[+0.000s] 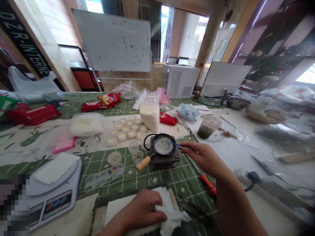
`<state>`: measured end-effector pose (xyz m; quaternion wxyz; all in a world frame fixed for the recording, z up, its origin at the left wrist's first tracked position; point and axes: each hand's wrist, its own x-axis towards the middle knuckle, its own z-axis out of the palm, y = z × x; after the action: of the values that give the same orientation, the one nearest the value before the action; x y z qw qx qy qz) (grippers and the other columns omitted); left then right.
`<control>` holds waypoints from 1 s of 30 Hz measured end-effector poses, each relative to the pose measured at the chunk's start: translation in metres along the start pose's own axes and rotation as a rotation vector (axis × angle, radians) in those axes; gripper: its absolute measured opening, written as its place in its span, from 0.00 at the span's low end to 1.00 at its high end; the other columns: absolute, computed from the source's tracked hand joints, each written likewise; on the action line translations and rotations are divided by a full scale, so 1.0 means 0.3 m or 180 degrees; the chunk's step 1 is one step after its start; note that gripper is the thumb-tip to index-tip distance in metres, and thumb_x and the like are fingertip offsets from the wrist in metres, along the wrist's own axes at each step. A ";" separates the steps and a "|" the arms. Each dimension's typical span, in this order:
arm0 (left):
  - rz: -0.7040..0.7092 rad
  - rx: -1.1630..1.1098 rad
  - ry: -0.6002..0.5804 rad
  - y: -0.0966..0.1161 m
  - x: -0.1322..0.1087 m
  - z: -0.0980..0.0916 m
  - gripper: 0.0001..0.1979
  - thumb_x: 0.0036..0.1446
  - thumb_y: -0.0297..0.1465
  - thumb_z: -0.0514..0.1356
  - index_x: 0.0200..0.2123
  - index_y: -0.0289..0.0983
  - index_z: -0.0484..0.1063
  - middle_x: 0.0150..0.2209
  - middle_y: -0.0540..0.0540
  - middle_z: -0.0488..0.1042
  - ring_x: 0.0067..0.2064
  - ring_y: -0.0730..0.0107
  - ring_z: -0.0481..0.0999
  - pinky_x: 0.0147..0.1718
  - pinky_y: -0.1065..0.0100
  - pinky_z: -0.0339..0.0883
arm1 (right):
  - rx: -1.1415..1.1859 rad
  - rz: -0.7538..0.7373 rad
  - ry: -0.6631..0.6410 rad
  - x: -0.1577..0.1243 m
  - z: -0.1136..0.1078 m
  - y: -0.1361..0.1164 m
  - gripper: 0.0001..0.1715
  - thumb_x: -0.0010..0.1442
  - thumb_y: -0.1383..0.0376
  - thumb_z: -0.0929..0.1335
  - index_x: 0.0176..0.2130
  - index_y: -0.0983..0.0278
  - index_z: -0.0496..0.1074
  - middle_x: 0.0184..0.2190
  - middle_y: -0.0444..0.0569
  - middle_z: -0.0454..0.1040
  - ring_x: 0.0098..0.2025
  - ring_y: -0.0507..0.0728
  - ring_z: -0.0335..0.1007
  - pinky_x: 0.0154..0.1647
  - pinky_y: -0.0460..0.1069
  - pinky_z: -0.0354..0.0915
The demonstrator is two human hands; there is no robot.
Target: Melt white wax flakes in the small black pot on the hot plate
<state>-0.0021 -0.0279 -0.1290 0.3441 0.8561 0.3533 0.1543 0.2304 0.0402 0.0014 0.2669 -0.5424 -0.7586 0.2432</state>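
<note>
the right hand (204, 158) held one blue stick (173, 143) in closed fingers over one black pan (161, 146) on a burner (167, 163); the left hand (140, 209) gripped one white cloth (171, 218). about twelve filled cups (125, 128) stood left of the pan.

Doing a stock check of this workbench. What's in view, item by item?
small frying pan: 1, black, on a dark burner, with white liquid inside and a wooden handle
small cups: about a dozen, clear with pale contents, left of the pan
bag of white granules: 1, white, behind the pan
digital scale: 1, white, front left
jar: 1, clear with dark contents, right of the pan
packets: several, red, far left
whiteboard: 1, white, behind the table
right hand: 1, holding a thin blue stick over the pan
left hand: 1, gripping a white cloth, front
</note>
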 end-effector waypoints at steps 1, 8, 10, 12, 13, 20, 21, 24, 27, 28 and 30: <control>0.0004 -0.0008 -0.0004 0.001 0.000 -0.001 0.16 0.52 0.45 0.58 0.28 0.37 0.72 0.26 0.50 0.74 0.30 0.73 0.71 0.31 0.74 0.58 | 0.0071 -0.0061 -0.0168 -0.001 -0.002 0.001 0.17 0.59 0.58 0.62 0.45 0.58 0.73 0.37 0.46 0.78 0.40 0.57 0.73 0.43 0.51 0.65; -0.0008 0.0023 -0.0008 0.003 0.001 -0.005 0.16 0.52 0.45 0.58 0.28 0.37 0.72 0.26 0.50 0.73 0.30 0.73 0.71 0.30 0.74 0.58 | -0.0166 0.0012 -0.0138 -0.013 -0.009 -0.005 0.18 0.59 0.58 0.62 0.45 0.56 0.73 0.40 0.45 0.78 0.41 0.57 0.73 0.43 0.51 0.66; 0.0014 0.0003 0.0011 0.001 0.000 -0.004 0.17 0.53 0.45 0.57 0.28 0.37 0.72 0.26 0.50 0.73 0.30 0.73 0.71 0.30 0.74 0.58 | -0.0171 -0.0065 -0.0316 -0.016 -0.004 -0.008 0.17 0.59 0.58 0.62 0.45 0.55 0.74 0.40 0.44 0.78 0.41 0.57 0.73 0.43 0.51 0.66; 0.0016 -0.0072 0.0011 -0.001 -0.001 -0.004 0.17 0.53 0.45 0.56 0.29 0.36 0.72 0.26 0.49 0.73 0.29 0.73 0.70 0.30 0.74 0.59 | -0.0062 -0.0184 -0.0549 -0.015 0.004 -0.008 0.18 0.59 0.58 0.62 0.47 0.55 0.73 0.41 0.44 0.77 0.42 0.57 0.73 0.43 0.51 0.66; 0.0006 -0.0111 0.0020 0.000 -0.001 -0.005 0.17 0.54 0.45 0.55 0.29 0.36 0.72 0.27 0.49 0.73 0.30 0.73 0.70 0.30 0.74 0.59 | -0.0075 -0.0199 -0.0552 -0.014 0.007 -0.008 0.19 0.59 0.59 0.62 0.48 0.55 0.72 0.42 0.44 0.77 0.42 0.57 0.73 0.44 0.51 0.66; -0.0131 -0.0180 0.0074 0.011 -0.008 -0.016 0.15 0.53 0.44 0.56 0.34 0.38 0.72 0.28 0.49 0.74 0.30 0.73 0.70 0.31 0.74 0.60 | -0.0484 -0.0159 -0.0322 -0.013 0.011 -0.015 0.17 0.59 0.59 0.61 0.45 0.55 0.73 0.38 0.44 0.78 0.39 0.57 0.73 0.41 0.50 0.65; -0.0131 -0.0173 0.0075 0.011 -0.009 -0.016 0.15 0.53 0.44 0.56 0.33 0.38 0.72 0.28 0.49 0.74 0.30 0.72 0.70 0.31 0.74 0.60 | -0.0470 -0.0169 -0.0291 -0.012 0.013 -0.016 0.17 0.59 0.60 0.61 0.45 0.55 0.73 0.37 0.44 0.78 0.39 0.56 0.73 0.40 0.49 0.65; -0.0105 -0.0130 0.0094 0.008 -0.008 -0.013 0.15 0.54 0.44 0.56 0.33 0.38 0.72 0.28 0.49 0.74 0.30 0.72 0.70 0.32 0.74 0.60 | -0.0532 0.0048 0.0141 -0.008 0.011 -0.014 0.16 0.58 0.61 0.61 0.43 0.58 0.73 0.34 0.46 0.78 0.35 0.56 0.73 0.35 0.49 0.64; -0.0097 -0.0140 0.0052 0.005 -0.008 -0.011 0.15 0.54 0.43 0.56 0.33 0.38 0.72 0.28 0.49 0.74 0.30 0.72 0.70 0.33 0.73 0.61 | -0.0133 0.0206 0.0330 -0.010 -0.008 -0.008 0.13 0.57 0.60 0.63 0.40 0.60 0.72 0.29 0.46 0.77 0.31 0.54 0.72 0.31 0.47 0.64; -0.0103 -0.0151 0.0037 0.004 -0.008 -0.011 0.14 0.54 0.43 0.56 0.33 0.38 0.72 0.28 0.49 0.74 0.31 0.72 0.71 0.33 0.73 0.61 | 0.0063 0.0174 0.0338 -0.012 -0.014 -0.008 0.13 0.56 0.59 0.64 0.39 0.61 0.72 0.30 0.46 0.77 0.31 0.54 0.71 0.31 0.47 0.64; -0.0123 -0.0157 0.0043 0.005 -0.008 -0.012 0.14 0.54 0.43 0.56 0.33 0.38 0.72 0.28 0.49 0.74 0.31 0.72 0.71 0.33 0.73 0.61 | 0.0413 0.0050 0.0288 -0.013 -0.018 -0.010 0.13 0.55 0.58 0.65 0.37 0.62 0.72 0.32 0.47 0.77 0.33 0.54 0.72 0.33 0.48 0.65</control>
<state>-0.0048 -0.0286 -0.1253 0.3657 0.8393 0.3682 0.1621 0.2331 0.0359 0.0069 0.3336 -0.5403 -0.7241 0.2691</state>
